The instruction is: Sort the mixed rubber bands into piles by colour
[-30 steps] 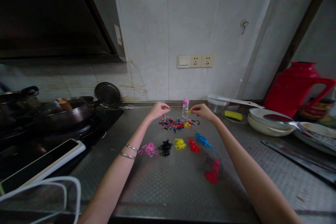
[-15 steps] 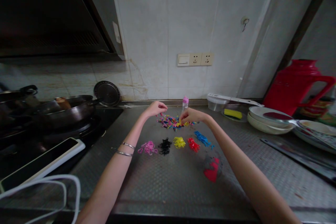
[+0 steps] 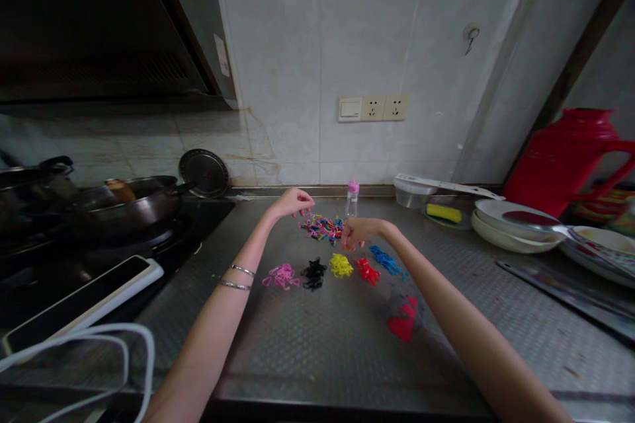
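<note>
A mixed heap of small multicoloured rubber bands point(image 3: 322, 229) lies towards the back of the metal counter. My left hand point(image 3: 294, 202) hovers at its left edge, fingers loosely bent and apart, holding nothing visible. At the heap's right front, my right hand point(image 3: 361, 232) points down with its fingers pinched; whatever is between them is too small to make out. In front sit single-colour piles: pink bands point(image 3: 282, 275), black bands point(image 3: 314, 273), yellow bands point(image 3: 341, 265), red bands point(image 3: 368, 271) and blue bands point(image 3: 384, 260). My right fingertips are above and behind the yellow and red piles.
Behind the heap stands a clear bottle with a pink cap point(image 3: 352, 198). Bowls point(image 3: 513, 228), a yellow sponge point(image 3: 444, 213), a knife point(image 3: 565, 297) and a red thermos point(image 3: 560, 158) occupy the right. A pan point(image 3: 126, 211) and a white-edged device point(image 3: 84, 307) are left.
My right hand has drawn back from the mixed heap towards the yellow and red piles, fingers still pinched. My left hand has stayed nearly in place.
</note>
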Motion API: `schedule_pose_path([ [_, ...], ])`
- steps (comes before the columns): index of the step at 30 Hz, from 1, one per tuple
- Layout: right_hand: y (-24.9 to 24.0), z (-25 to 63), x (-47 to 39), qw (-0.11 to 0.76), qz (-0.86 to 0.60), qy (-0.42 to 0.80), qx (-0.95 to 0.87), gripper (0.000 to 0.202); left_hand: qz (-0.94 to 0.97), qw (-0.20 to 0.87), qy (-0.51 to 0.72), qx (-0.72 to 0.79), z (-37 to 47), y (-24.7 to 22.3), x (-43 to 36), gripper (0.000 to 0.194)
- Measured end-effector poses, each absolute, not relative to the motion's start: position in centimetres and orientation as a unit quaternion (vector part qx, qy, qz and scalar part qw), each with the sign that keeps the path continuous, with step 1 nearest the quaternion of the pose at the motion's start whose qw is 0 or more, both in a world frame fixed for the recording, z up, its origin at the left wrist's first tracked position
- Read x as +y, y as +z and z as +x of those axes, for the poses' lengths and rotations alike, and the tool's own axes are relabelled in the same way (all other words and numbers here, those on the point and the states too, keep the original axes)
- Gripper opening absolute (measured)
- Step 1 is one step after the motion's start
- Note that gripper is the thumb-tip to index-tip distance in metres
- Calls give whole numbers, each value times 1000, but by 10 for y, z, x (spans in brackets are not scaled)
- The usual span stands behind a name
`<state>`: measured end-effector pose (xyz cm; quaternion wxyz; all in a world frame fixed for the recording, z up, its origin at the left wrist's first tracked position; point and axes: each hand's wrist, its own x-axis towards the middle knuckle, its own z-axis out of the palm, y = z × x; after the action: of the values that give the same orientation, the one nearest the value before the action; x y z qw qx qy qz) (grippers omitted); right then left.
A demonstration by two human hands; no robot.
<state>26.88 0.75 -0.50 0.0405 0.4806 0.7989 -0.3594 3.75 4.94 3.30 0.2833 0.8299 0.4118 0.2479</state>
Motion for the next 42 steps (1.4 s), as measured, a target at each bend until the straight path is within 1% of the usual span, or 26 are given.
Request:
schedule_pose_path([
  [4,-4,282,15,8,513,-303,803,24,829,261,244,430,36,24,55,24],
  [9,-7,309,30,-52,589,-134,795,24,829,216,208,471,35,5,64,20],
  [11,-11,321,35,-71,603,-105,788,25,833,214,175,479,35,-2,66,20],
  [16,-20,340,40,-87,619,-116,772,27,848,226,56,476,35,-19,70,20],
  [18,-21,342,40,-91,618,-127,770,28,853,227,31,470,37,-29,74,22],
  [21,-19,340,38,-97,615,-137,771,29,859,210,40,466,41,-44,83,22],
  [25,-16,336,36,-96,615,-138,770,28,860,202,62,464,42,-53,89,18],
  [30,-14,333,35,-97,609,-119,778,27,860,215,70,457,39,-48,84,15],
  [34,-17,328,37,-95,597,-107,789,26,855,199,75,473,35,-38,78,15],
  [38,-26,315,38,-87,574,-101,808,25,844,202,72,491,26,-13,71,16],
  [42,-36,297,38,-80,562,-101,817,23,831,255,52,492,11,23,61,14],
])
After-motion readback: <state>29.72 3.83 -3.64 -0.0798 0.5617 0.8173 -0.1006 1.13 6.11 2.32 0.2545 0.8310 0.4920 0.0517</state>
